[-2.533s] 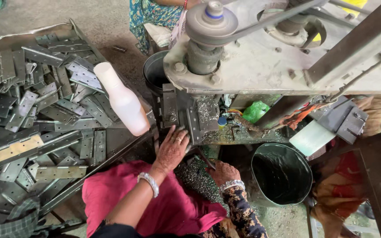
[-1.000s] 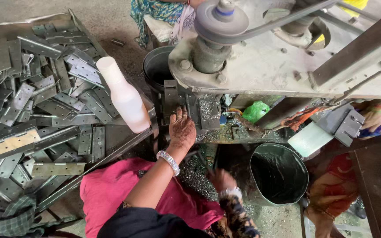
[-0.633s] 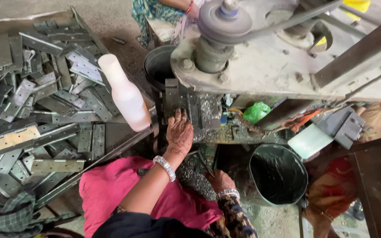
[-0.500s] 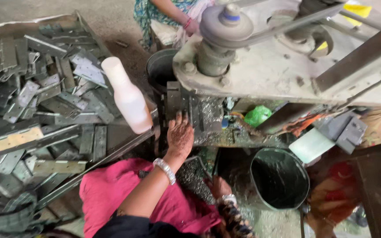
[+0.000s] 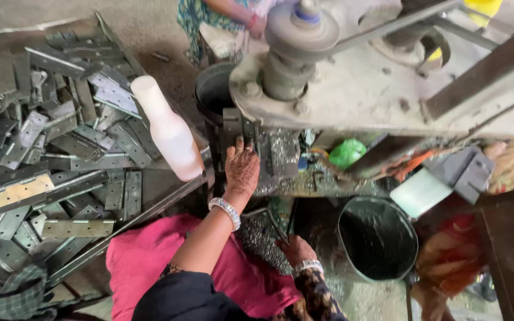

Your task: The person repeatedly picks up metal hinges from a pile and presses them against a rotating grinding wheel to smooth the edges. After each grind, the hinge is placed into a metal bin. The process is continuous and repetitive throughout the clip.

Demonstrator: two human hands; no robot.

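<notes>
The left hand (image 5: 242, 169) lay with open fingers on the press die (image 5: 269, 154); the right hand (image 5: 295, 249) gripped a metal piece (image 5: 263, 223). Best to keep fingers outside the die.

a white plastic bottle (image 5: 171, 141) stands beside heaped metal hinges (image 5: 43, 137), near a dark bucket (image 5: 378, 239)

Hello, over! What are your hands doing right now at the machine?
Left hand flat on the machine's metal block, fingers spread. Right hand low by the lap, on a metal piece. White bottle close on the left; bucket on the right.
</notes>
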